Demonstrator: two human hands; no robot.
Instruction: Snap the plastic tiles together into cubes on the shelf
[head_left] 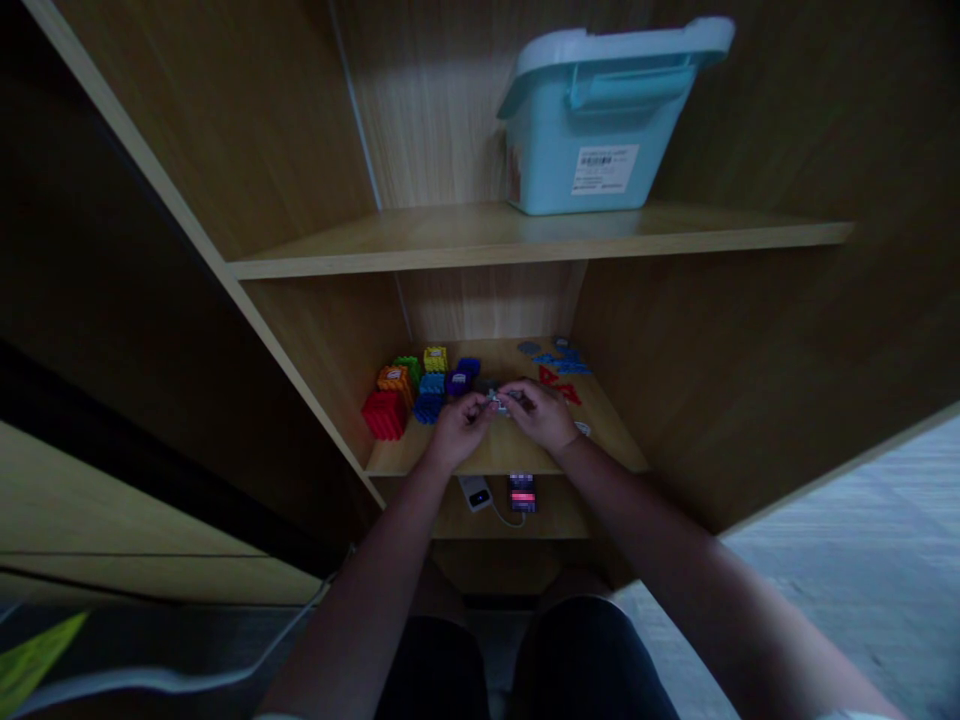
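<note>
Two hands meet over the middle of the lower shelf (pixel 502 458), the left hand (pixel 459 425) and right hand (pixel 541 412) both pinching a small grey piece (pixel 501 402) between closed fingertips. Colourful ridged blocks (pixel 412 392) crowd the shelf's back left corner

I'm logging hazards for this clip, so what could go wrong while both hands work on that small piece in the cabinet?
1. The shelf is dim and the piece is tiny. Pinched between the left hand and right hand, it could slip and get lost among the blocks.
2. The red block sits near the shelf edge beside the left wrist; a nudge might drop it.
</note>
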